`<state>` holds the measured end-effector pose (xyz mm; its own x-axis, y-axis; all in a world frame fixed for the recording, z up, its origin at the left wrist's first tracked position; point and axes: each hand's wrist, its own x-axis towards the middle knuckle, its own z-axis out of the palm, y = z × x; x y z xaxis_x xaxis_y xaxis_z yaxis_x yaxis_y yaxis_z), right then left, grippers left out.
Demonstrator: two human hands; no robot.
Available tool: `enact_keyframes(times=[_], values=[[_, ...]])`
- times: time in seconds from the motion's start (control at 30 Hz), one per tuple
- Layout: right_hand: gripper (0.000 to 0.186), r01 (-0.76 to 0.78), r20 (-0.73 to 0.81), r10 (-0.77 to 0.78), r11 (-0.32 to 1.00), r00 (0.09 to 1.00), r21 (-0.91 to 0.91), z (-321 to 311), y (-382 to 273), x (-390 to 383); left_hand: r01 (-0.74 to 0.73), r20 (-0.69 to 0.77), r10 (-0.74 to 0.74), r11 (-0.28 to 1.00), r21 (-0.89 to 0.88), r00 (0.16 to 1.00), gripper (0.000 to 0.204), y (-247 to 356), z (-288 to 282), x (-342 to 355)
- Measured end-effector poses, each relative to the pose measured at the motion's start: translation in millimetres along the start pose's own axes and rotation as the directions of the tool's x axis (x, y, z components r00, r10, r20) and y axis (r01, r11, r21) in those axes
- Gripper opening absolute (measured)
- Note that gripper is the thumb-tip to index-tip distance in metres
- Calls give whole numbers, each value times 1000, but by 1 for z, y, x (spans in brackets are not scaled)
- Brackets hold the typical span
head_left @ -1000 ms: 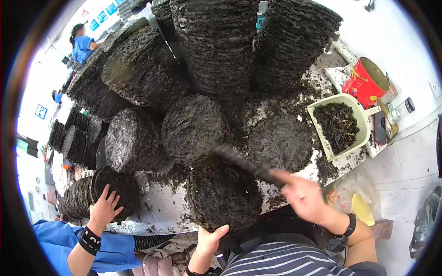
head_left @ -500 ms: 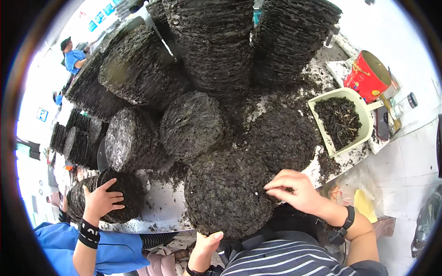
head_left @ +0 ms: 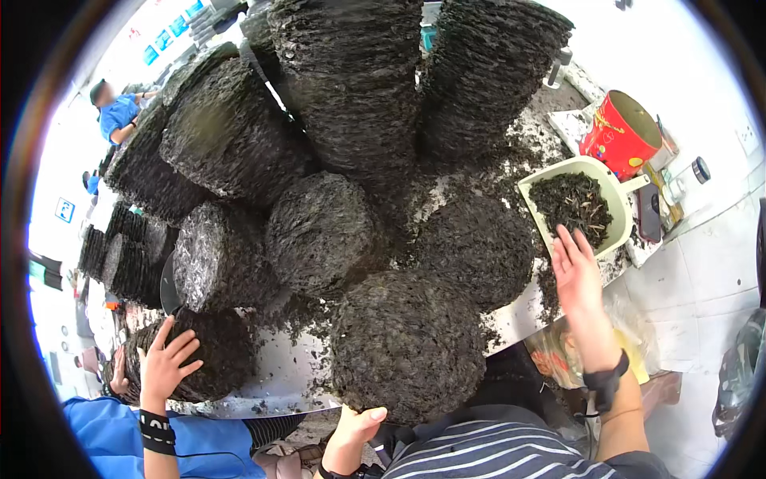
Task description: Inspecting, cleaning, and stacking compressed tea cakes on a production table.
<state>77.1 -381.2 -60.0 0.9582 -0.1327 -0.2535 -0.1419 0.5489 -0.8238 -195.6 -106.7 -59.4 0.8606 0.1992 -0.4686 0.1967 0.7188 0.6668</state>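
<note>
A round, dark dried seaweed cake [head_left: 407, 343] lies tilted in front of me at the table's near edge. My left hand [head_left: 357, 431] grips its near rim, thumb on top; the fingers underneath are hidden. Away to the right, my right hand [head_left: 576, 279] reaches to the near side of a pale green dustpan [head_left: 626, 219]. Its fingers are stretched out, and I see nothing held in them. Dark seaweed scraps [head_left: 578, 203] fill the pan. Just beyond my cake lies another round seaweed cake [head_left: 475, 251].
Tall stacks of seaweed cakes [head_left: 347, 80] rise at the back and left. A co-worker's hand [head_left: 167, 367] rests on a stack [head_left: 219, 351] at the left. A red bucket [head_left: 606, 140] and a dark phone [head_left: 649, 214] sit by the dustpan. Crumbs litter the white table [head_left: 291, 367].
My right hand has moved from the cake's right edge out to the dustpan, and its pinched fingers have straightened. My left hand stays on the rim.
</note>
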Motion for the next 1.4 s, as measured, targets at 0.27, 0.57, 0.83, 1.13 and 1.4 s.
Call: enact_keyframes(times=[0.27, 0.57, 0.83, 1.13, 1.4], values=[[14, 719, 763, -48, 378, 645, -584, 62, 9, -16, 177, 131, -197, 973, 150, 972, 72, 4, 10, 8], [9, 960, 865, 476, -280, 159, -22, 115, 46, 66, 193, 86, -204, 974, 118, 975, 80, 3, 27, 17], [9, 937, 814, 560, -345, 155, 58, 125, 65, 63, 242, 147, -246, 969, 48, 958, 77, 5, 24, 28], [33, 28, 74, -20, 993, 997, -114, 24, 15, 89, 234, 141, -253, 963, 136, 957, 74, 5, 21, 21], [21, 478, 826, 170, 746, 537, -464, 89, -18, -33, 235, 284, -283, 953, 193, 916, 73, 14, 33, 29]])
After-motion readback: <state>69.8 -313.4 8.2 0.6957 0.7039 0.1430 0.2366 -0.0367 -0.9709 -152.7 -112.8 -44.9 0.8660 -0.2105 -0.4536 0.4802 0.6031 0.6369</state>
